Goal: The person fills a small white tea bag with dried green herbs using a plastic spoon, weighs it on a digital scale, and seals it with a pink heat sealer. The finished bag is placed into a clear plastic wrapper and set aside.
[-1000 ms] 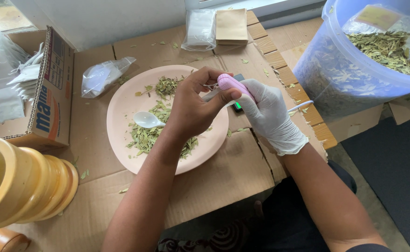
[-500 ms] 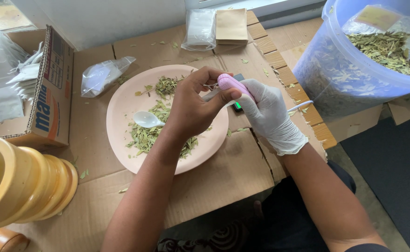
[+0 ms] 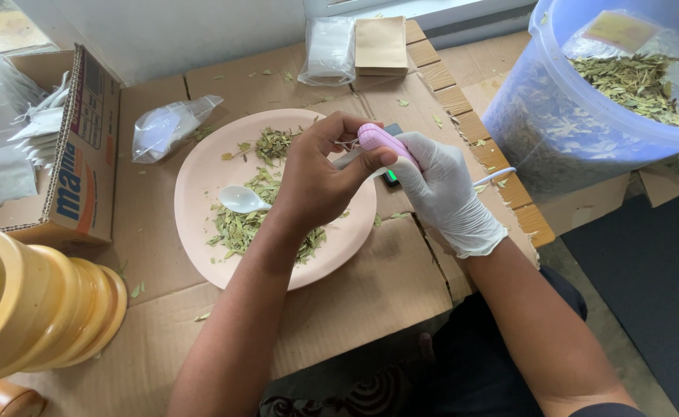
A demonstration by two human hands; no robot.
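A: Head view. Noted left hand [image 3: 316, 181], bare, over the right half of the pink plate [image 3: 193, 177]. Thumb and forefinger pinched onto the end of the pink tool [image 3: 382, 141]. Could not tell whether anything small sat between them.

B: Right hand [image 3: 440, 189]?

A: Gloved in white, just off the plate's right rim, fingers wrapped around the tool's other end. Grasping firmly, by the look. Tool itself hung above the plate's right edge, clear of the surface.

B: On the plate?

A: Dried green leaves [image 3: 254, 220] scattered across its middle and top, white spoon [image 3: 239, 201] lying among them, untouched. Glimpsed a small dark device with a green light [image 3: 392, 176] under the hands, right of the plate.

B: Around it?

A: Clear bag [image 3: 165, 127] beyond the upper left rim. Printed cardboard box [image 3: 77, 170] further left. Yellow ribbed vessel [image 3: 38, 309] below and left. Brown envelopes [image 3: 380, 45] well above. Blue tub [image 3: 524, 116] of leaves well to the right.

B: Step in hand?

A: Judged as two-handed fiddling at the tool's tip, spooning paused. Any next move would call for a steady right-hand hold and a fine, light pinch from the left.
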